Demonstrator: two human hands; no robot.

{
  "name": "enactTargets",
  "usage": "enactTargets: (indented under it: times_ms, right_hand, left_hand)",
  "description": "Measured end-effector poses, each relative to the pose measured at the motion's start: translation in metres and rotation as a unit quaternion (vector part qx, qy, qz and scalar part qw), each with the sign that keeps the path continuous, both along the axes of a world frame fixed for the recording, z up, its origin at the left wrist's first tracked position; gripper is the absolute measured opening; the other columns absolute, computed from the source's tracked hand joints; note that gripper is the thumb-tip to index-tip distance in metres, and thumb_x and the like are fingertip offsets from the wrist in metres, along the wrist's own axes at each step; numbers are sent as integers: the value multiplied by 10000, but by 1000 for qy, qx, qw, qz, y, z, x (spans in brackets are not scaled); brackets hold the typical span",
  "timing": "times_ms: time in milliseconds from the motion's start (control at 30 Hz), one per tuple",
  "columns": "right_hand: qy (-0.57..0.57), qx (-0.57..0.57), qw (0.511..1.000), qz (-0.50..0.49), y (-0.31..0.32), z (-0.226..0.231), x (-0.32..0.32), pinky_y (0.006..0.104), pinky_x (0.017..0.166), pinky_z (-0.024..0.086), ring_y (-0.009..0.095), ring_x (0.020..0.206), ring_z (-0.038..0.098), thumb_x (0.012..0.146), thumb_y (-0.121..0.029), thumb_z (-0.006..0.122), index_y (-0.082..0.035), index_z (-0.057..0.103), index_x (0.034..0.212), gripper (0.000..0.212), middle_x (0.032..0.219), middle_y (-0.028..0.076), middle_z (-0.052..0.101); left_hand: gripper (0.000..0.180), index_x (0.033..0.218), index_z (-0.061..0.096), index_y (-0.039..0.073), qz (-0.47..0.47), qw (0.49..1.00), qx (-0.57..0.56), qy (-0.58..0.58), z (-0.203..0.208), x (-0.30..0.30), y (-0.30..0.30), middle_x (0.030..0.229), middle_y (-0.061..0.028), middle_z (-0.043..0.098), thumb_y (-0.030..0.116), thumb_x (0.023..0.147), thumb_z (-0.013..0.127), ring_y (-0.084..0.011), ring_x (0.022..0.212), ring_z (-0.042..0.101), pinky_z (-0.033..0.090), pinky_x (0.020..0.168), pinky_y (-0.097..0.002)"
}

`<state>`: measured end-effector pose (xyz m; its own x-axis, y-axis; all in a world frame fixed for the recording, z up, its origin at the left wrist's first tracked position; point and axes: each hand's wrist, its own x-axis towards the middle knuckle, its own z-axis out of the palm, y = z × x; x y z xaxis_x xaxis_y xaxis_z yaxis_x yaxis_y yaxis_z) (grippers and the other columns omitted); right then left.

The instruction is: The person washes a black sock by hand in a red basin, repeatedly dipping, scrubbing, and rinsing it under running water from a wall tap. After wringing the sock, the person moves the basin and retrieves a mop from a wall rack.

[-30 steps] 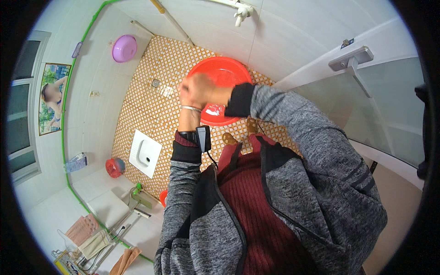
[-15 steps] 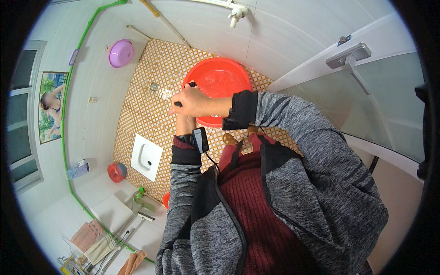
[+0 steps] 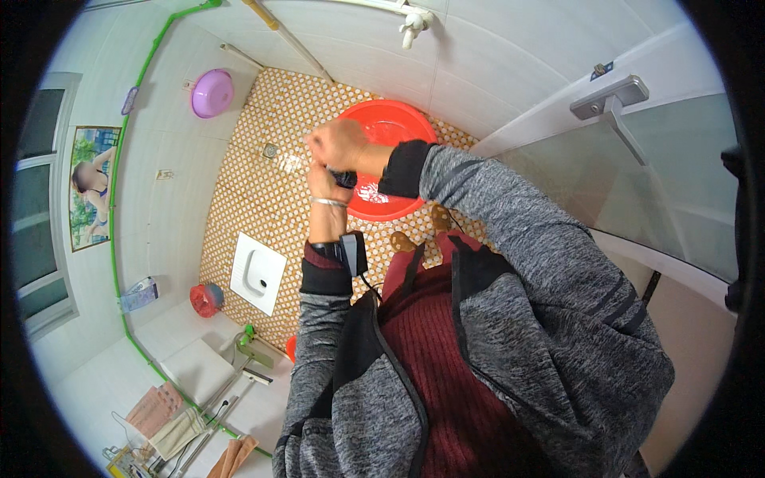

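Note:
My left hand (image 3: 324, 185), with a pale bracelet at the wrist, is closed around a small wet-looking black cloth (image 3: 344, 178). Part of the cloth bulges out on the right side of that hand; its exact kind is not clear. Just above, my right hand (image 3: 341, 143) is curled into a fist, slightly blurred, and seems to grip the cloth's other end, which the fingers hide. Both hands are raised over the left part of a large red basin (image 3: 414, 147) on the floor. Water glints inside the basin.
A white squat toilet (image 3: 258, 273) is set in the patterned tile floor at left, near a floor drain (image 3: 270, 150). A purple basin (image 3: 212, 93) hangs on the wall. A glass door with a metal handle (image 3: 610, 97) stands at right. A tap (image 3: 413, 30) juts from the far wall.
My right hand has turned and shifted slightly up, uncovering my left hand beneath it. The black cloth now shows at the left hand rather than at the right fist's two ends.

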<state>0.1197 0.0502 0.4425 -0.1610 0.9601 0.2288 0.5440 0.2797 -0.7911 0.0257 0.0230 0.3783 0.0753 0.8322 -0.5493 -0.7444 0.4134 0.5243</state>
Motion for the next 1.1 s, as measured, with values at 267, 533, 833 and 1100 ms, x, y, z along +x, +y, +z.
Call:
enactTargets:
  times_ms: [267, 533, 833, 1100]
  right_hand:
    - [-95, -146, 965, 198, 22, -18, 40, 407, 586, 473, 323, 671, 635, 686, -602, 655, -69, 664, 749, 536, 678, 146, 639]
    - [322, -134, 917, 194, 19, -9, 29, 288, 755, 489, 152, 817, 603, 649, -35, 708, -24, 612, 959, 325, 873, 47, 642]
    - [57, 30, 996, 66, 0, 1, 2, 426, 549, 473, 329, 599, 597, 802, -349, 605, -75, 588, 587, 349, 598, 132, 591]
    - [7, 44, 991, 126, -3, -14, 3, 466, 553, 484, 349, 602, 609, 811, -332, 525, -120, 638, 646, 291, 596, 129, 600]
  left_hand:
    - [246, 809, 512, 132, 39, 991, 130, 10, 26, -38, 6, 696, -1, 543, 344, 935, 519, -142, 615, 549, 488, 603, -309]
    - [126, 956, 532, 96, 41, 991, 98, 77, -22, -43, 16, 880, -47, 581, 213, 914, 553, -213, 789, 606, 535, 725, -387]
    - [264, 1002, 522, 112, 3, 997, -1, 74, -20, -4, -7, 995, -19, 565, 348, 907, 451, -143, 843, 556, 471, 705, -302]
    - [392, 1120, 507, 81, 6, 986, 106, 129, 0, -6, -18, 1007, -91, 607, 408, 929, 409, -238, 949, 606, 490, 838, -383]
